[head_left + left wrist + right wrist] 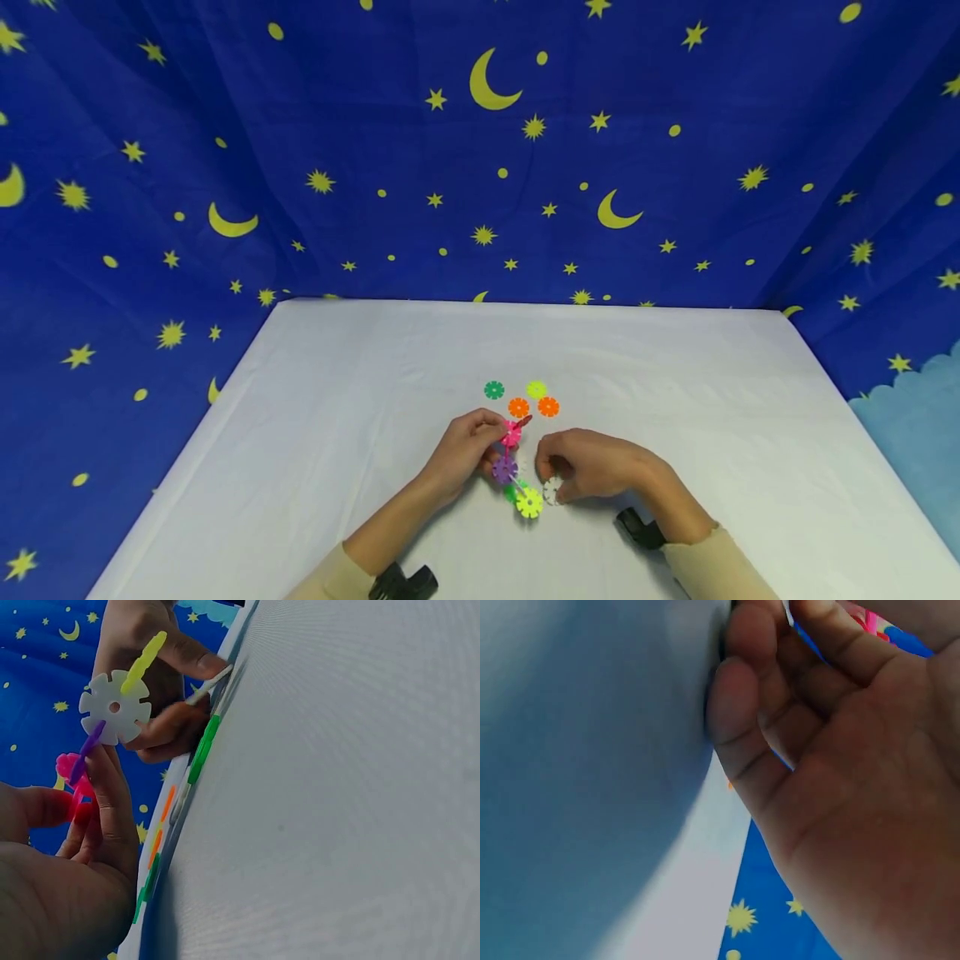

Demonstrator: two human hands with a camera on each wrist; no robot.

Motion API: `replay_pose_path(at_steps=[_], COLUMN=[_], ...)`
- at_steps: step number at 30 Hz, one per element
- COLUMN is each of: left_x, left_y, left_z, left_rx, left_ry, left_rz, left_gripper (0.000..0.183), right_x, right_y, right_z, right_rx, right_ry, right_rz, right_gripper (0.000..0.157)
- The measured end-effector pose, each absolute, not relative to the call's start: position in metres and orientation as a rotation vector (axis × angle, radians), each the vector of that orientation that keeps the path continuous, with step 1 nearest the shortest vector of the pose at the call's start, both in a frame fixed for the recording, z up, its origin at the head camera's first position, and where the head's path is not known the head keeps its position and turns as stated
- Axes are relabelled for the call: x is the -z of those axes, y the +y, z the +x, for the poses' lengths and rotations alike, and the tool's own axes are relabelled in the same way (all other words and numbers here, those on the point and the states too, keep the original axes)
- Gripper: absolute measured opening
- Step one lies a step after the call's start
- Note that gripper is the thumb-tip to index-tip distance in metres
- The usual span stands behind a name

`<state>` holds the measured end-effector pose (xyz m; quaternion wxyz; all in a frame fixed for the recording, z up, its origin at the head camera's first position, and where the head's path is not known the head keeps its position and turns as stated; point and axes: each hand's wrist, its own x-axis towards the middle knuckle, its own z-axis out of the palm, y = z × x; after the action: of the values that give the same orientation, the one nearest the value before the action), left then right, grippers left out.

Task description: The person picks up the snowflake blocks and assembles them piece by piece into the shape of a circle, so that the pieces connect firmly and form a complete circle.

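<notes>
Right fingers (567,492) pinch white disc (551,491), table's far edge (525,307) well away

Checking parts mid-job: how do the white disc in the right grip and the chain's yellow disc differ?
The right grip pinches the white disc; the yellow disc is joined to the chain. In the head view, the white disc is partly covered, while the yellow disc shows whole. Both are round with notched rims.
</notes>
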<state>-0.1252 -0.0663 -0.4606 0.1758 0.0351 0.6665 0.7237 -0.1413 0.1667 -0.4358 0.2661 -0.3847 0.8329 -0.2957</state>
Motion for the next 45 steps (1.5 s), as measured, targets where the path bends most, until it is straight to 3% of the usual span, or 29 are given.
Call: replay_pose_path(at_steps=[11,28,45], left_x=[0.464,0.466,0.463], left_y=[-0.065,-0.064,-0.063], left_z=[-0.126,-0.126,-0.123], left_rx=[-2.029,-1.999,-1.924], left_ry=[1.903,1.975,2.049], left_rz=[0.087,0.113,0.189], left_gripper=[0.022,0.021,0.020], right_x=[0.428,0.431,0.435], right_y=[0.174,0.183,0.175], right_z=[-0.144,-0.155,-0.153], right_rx=[1.229,1.642,1.659], right_ry=[2.121,2.153,2.107], right_rz=[-0.819,-0.601,-0.609], right_gripper=[0.010,0.017,0.017])
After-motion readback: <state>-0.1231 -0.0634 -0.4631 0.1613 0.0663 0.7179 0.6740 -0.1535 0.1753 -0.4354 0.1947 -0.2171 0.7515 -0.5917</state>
